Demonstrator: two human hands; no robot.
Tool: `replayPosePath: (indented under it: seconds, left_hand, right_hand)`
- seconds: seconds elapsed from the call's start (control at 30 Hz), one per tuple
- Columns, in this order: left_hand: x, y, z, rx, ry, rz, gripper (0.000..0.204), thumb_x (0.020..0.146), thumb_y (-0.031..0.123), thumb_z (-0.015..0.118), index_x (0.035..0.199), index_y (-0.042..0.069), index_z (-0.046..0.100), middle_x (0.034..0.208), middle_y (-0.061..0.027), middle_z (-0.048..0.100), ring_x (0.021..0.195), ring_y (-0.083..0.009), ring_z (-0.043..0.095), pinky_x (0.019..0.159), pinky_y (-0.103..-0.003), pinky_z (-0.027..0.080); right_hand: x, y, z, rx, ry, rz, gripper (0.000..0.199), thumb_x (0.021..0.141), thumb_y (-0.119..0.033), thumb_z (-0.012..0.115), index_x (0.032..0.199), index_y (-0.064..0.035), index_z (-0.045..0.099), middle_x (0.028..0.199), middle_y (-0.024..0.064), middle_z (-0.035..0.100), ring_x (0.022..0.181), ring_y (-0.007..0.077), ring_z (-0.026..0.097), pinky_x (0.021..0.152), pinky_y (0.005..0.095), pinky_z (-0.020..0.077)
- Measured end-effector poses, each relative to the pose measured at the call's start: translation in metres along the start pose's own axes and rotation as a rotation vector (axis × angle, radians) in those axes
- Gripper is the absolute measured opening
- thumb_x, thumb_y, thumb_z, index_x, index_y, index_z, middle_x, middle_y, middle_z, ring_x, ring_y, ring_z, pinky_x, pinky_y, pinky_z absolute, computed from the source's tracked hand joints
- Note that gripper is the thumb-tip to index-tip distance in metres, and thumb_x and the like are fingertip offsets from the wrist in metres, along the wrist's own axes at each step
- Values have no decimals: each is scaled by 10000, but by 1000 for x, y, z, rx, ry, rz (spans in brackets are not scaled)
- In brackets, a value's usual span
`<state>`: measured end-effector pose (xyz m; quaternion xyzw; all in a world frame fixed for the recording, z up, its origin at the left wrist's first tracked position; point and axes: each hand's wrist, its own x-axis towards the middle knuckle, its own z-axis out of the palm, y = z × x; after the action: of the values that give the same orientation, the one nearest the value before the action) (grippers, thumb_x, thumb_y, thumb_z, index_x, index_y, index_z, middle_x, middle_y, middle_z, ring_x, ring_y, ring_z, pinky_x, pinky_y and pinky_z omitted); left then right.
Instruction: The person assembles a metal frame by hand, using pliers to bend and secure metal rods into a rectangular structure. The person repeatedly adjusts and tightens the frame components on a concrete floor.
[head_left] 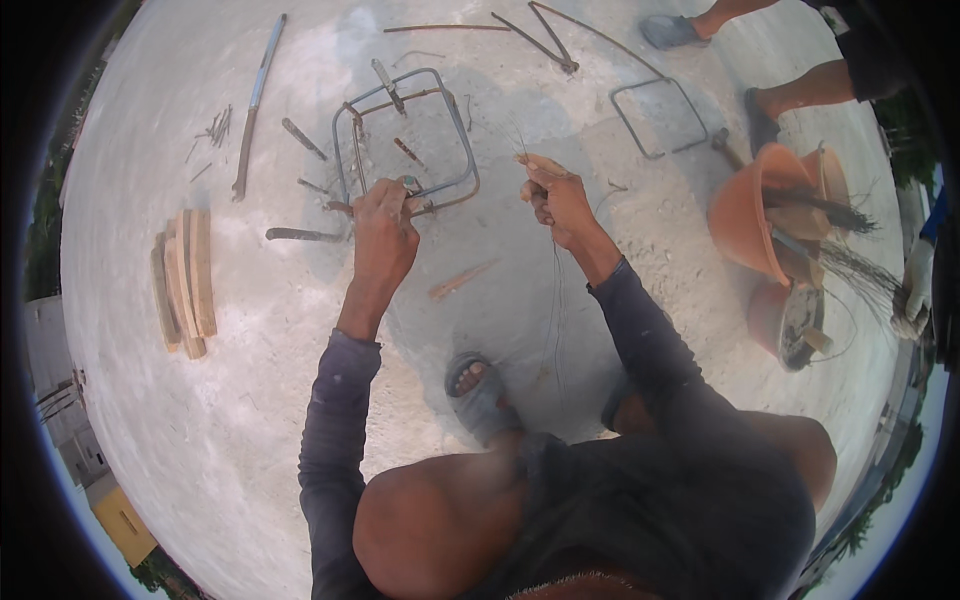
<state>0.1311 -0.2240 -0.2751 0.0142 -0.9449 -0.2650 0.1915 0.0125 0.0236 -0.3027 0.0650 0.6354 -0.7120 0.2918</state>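
Observation:
My left hand [385,225] is closed at the near edge of a bent steel-rod frame [469,140]. A small greenish, round-ended thing [410,185] shows by its fingers, but its kind is unclear. Farther right, my right hand [562,205] is raised and pinches thin tie wire [557,300]. Fine ends stick up past the fingertips, and long strands hang below. Inside and across the frame lie a rusty short rod [408,151] and a tool with a pale handle [388,85]. A dark handle [305,235] lies left of my left hand.
Wooden strips [185,285] and a long metal bar [258,105] lie left. A second bent rod frame [615,105] lies far right, near another person's legs [800,90]. Orange buckets [735,225], a wire bundle [865,275] and a co-worker's gloved hand [915,290] are right. My sandaled foot [480,400] is below.

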Motion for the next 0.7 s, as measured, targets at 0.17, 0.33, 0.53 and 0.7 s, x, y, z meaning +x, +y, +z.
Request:
replayPosePath:
  seconds: [0.17, 0.33, 0.53, 0.7]
  left_hand:
    - [-2, 3, 8, 146, 259, 29, 278, 825, -15, 703, 1098, 37, 677, 1037, -113, 646, 1018, -341, 610, 878, -454, 441]
    - [-18, 12, 23, 383, 523, -170, 213, 781, 94, 808, 975, 91, 722, 1026, -106, 693, 1013, -330, 657, 913, -438, 485]
    - [-18, 31, 35, 50, 566, -774, 292, 749, 298, 911, 863, 65, 776, 718, -67, 698, 543, -202, 614, 541, -357, 471]
    - [-19, 35, 35, -684, 454, -1020, 417, 849, 306, 856, 1070, -37, 769, 812, -85, 737, 678, -121, 667, 566, -266, 497]
  right_hand:
    - [8, 18, 13, 79, -137, 136, 347, 1046, -173, 580, 1322, 27, 646, 827, 33, 634, 566, 31, 405, 448, 209, 297]
    - [15, 22, 31, 119, -176, 195, 286, 1019, -130, 617, 1235, 44, 684, 851, 62, 667, 569, 51, 428, 456, 222, 326]
    - [12, 14, 48, -222, -211, 4, 245, 1027, -183, 629, 1136, 4, 744, 743, 52, 675, 559, 45, 432, 462, 223, 328]
    - [3, 7, 51, -450, -215, -64, 242, 1020, -211, 631, 1132, -42, 763, 724, 16, 666, 554, 43, 428, 465, 227, 315]
